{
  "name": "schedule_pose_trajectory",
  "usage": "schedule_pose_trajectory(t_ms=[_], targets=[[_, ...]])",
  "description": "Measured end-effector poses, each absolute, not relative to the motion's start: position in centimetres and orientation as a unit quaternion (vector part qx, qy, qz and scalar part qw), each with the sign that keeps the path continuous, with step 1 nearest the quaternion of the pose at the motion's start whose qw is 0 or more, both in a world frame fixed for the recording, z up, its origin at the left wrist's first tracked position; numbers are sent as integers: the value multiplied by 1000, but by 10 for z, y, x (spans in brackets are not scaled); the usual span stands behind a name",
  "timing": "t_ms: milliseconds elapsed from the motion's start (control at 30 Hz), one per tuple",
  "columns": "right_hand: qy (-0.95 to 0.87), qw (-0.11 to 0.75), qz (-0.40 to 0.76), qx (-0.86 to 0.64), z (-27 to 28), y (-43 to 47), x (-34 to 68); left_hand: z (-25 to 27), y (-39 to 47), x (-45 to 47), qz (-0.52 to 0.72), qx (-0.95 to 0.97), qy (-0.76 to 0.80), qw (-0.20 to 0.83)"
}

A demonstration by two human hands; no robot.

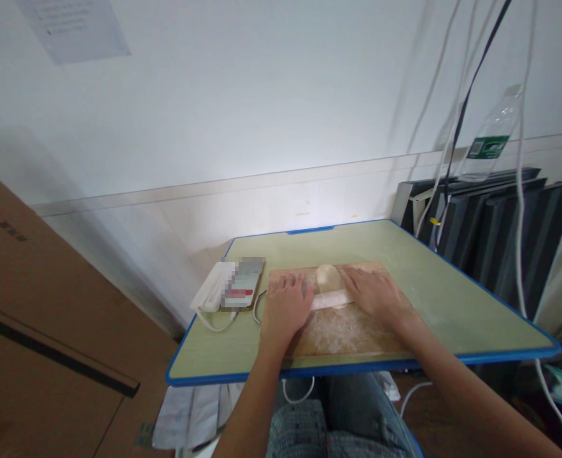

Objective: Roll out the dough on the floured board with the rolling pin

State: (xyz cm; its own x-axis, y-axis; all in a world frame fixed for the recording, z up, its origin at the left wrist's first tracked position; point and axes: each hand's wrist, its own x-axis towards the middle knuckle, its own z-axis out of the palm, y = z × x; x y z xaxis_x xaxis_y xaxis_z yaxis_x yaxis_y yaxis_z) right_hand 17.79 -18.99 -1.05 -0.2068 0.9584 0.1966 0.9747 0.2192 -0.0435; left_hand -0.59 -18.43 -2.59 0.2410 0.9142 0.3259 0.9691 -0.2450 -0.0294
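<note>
A pale, flour-dusted rolling pin [331, 299] lies crosswise over a wooden board [338, 337], and both my hands hold it down from above. The left end of the pin sits under my left hand [288, 305], whose fingers reach forward over it. Its right end is covered by my right hand [371, 291], with the fingers slanting inward. Between the hands, a round of pale dough [328, 277] shows beyond the pin, and a small edge of it peeks out on the near side. Loose flour is scattered across the near part of the board.
The board rests on a small blue-edged table [214, 356] against the wall. Left of it lie a phone [245, 289] and a white device with a strap [212, 286]. Dark panels [485, 222], a plastic bottle [491, 143] and hanging cables stand right; a cardboard box [46, 305] stands left.
</note>
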Motion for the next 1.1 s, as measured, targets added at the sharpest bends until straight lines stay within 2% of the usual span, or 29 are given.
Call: schedule_pose_trajectory(t_ms=[300,533,767,1100], targets=[[-774,93,-40,-624,-16,-168,178,-23,-176,-6,-122,-775,-611,110],[-792,79,-52,-603,-11,-194,181,-23,-202,-1,-122,-771,-616,102],[-783,78,-39,-615,-20,-161,180,-21,-178,-6,-109,-772,-619,97],[-779,91,-52,-618,-16,-185,178,-24,-188,-5,-118,-774,-612,109]])
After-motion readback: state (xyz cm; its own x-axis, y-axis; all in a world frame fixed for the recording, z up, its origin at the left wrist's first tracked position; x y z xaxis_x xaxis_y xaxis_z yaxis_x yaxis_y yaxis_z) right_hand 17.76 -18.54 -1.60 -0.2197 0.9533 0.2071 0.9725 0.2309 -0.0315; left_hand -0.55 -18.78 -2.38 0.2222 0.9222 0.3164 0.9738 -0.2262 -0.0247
